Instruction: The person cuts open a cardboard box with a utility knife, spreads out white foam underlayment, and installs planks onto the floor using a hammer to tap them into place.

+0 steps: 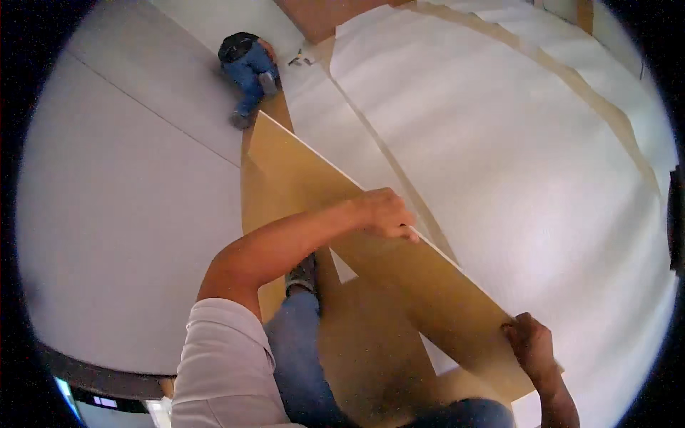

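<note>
Across the middle runs a long tan board [428,285] with a thin white edge, tilted up off the floor. My left hand [385,212] is closed over its upper edge near the middle, the arm reaching across from the left. Farther down the same edge, at the lower right, my right hand [529,346] grips the board near its near end, with the thumb on the tan face. The board's far end points toward a crouching person. My jeans-clad leg [296,349] and dark shoe are beside the board's tan face.
White sheeting [514,157] with tan seams covers the floor on the right. A pale wall [128,214] rises on the left. At the far end a person in blue jeans [250,71] crouches against the wall, close to small tools [300,58] on the floor.
</note>
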The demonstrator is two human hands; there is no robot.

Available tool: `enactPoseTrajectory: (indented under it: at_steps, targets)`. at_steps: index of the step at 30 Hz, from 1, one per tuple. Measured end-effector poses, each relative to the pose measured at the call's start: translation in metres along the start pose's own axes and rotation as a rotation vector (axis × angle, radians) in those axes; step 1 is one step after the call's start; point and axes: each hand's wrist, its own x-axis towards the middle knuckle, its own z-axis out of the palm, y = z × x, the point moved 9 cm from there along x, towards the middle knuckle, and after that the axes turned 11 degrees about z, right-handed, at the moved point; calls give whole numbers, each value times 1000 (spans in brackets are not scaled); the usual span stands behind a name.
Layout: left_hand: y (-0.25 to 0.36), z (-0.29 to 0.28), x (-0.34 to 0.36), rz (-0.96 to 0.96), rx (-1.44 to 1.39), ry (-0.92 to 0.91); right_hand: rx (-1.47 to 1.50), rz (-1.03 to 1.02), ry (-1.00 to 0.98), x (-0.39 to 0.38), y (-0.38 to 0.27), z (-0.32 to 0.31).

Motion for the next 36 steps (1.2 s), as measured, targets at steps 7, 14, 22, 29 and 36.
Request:
enactPoseTrajectory:
  at_steps: [7,14,22,29,36]
  targets:
    - [-166,9,-151,-88,16,-130,292,398,-63,99,-167,102]
    - [-280,53,-261,-76,-65,-80,337,552,105,122,-283,229]
    - [-312,44,-100,-33,-52,-155,606,621,128,161,-157,229]
    - [-271,48,-43,-19,-62,-311,861,700,55,155,-137,239]
    - [-261,30,57,-57,-118,-248,511,785,79,180,-82,143]
